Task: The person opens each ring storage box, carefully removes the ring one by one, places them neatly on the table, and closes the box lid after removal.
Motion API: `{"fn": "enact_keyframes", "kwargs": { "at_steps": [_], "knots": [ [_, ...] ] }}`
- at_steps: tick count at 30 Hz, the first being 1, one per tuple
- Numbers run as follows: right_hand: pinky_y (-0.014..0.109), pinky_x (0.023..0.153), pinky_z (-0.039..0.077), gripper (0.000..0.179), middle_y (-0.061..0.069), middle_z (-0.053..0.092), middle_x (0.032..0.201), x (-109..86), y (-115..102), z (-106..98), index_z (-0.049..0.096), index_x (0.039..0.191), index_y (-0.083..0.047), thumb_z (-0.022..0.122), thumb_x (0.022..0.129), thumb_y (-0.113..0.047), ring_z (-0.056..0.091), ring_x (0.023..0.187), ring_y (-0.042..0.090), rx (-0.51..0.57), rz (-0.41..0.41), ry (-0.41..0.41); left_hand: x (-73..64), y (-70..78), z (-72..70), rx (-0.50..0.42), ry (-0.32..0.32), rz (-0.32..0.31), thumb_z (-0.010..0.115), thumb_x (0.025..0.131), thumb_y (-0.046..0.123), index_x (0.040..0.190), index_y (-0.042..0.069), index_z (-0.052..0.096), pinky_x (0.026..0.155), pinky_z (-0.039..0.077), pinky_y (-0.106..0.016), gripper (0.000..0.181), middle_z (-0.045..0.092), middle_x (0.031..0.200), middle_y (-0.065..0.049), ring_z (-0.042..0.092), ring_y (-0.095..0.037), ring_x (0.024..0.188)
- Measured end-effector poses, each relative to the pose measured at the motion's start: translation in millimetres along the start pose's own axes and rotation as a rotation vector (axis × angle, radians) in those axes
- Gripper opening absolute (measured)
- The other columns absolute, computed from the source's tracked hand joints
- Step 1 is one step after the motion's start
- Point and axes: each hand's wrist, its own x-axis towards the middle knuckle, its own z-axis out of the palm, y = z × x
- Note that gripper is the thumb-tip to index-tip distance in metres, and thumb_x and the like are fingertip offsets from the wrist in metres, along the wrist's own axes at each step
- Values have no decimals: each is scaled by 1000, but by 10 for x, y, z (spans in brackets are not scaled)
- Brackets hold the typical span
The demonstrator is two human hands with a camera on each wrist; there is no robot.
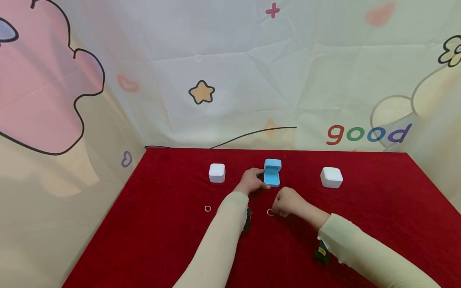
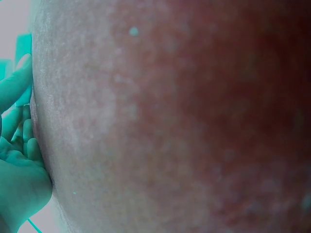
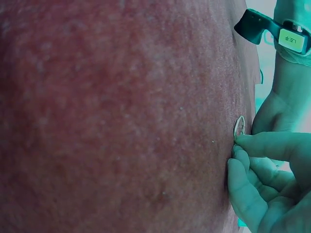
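Note:
My left hand (image 1: 251, 181) grips a light-blue ring box (image 1: 271, 179) from its left side, thumb at the near corner and fingers farther back. The box stands on the cloth with its lid raised; I cannot make out anything inside. Nearer to me and slightly right, my right hand (image 1: 289, 201) pinches a thin gold-coloured ring (image 1: 267, 212) between thumb and forefinger. In the right wrist view the ring (image 3: 235, 129) stands on edge close to the cloth. The left wrist view shows only part of the left hand (image 2: 22, 182) and a sliver of the box (image 2: 23, 43).
A second ring (image 1: 205, 208) lies on the red cloth (image 1: 158, 224) left of my left forearm. One white box (image 1: 217, 173) sits left of the blue one, and another white box (image 1: 331, 177) to its right. Behind the table hangs a printed curtain (image 1: 245, 88).

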Motion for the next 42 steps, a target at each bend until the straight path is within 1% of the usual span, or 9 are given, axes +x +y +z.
{"fn": "enact_keyframes", "kwargs": {
  "at_steps": [9,16,21,22,24,27,30,34,42],
  "knots": [
    [30,58,62,13,10,74,66,38,31,-9,78,75,5,71,85,1,65,54,8,21,17,-15,24,-9,1,30,-8,-7,78,90,12,145,4,57,111,51,-38,59,56,149,-13,51,-28,137],
    [30,59,62,11,12,76,69,35,41,-17,78,77,6,72,84,1,65,56,8,27,5,-17,15,11,3,12,4,-22,79,89,11,145,5,58,113,49,-41,60,56,150,-12,50,-28,139],
    [30,59,62,11,13,76,70,44,46,-15,78,77,6,72,84,1,65,56,8,34,12,-17,97,-50,10,-2,-13,-21,82,86,13,143,5,60,111,51,-40,62,58,147,-12,52,-28,137],
    [30,59,62,11,13,76,71,44,46,-15,79,77,6,72,84,0,65,56,8,34,12,-16,142,-97,23,3,-8,0,84,84,14,141,6,62,106,53,-37,62,60,144,-11,54,-26,132],
    [30,59,62,11,14,76,71,45,47,-13,79,77,6,72,85,0,66,56,8,36,13,-17,164,-115,29,13,-13,1,85,84,15,141,6,62,106,54,-36,62,60,144,-11,55,-27,132],
    [30,58,62,12,14,77,72,44,48,-13,79,78,6,72,86,0,66,55,8,36,13,-19,139,-100,26,10,-14,2,84,84,14,141,5,61,107,53,-37,62,60,144,-11,54,-27,132],
    [30,59,62,12,13,77,72,41,54,-16,79,78,6,72,87,-1,66,56,8,39,13,-25,38,-20,1,-14,-17,-14,81,87,10,143,3,59,114,49,-42,61,57,148,-14,51,-29,138],
    [31,60,63,12,14,78,75,30,69,-26,79,81,6,72,88,-2,67,58,9,62,16,-39,-34,32,-7,9,-1,-18,79,89,10,144,3,58,114,48,-42,60,57,148,-14,51,-29,138],
    [34,64,64,14,17,79,84,17,78,-66,79,89,8,68,88,-1,69,64,10,116,24,-75,0,17,-1,23,2,-7,80,88,10,144,3,58,114,49,-41,60,58,148,-14,52,-29,138]
  ]
}}
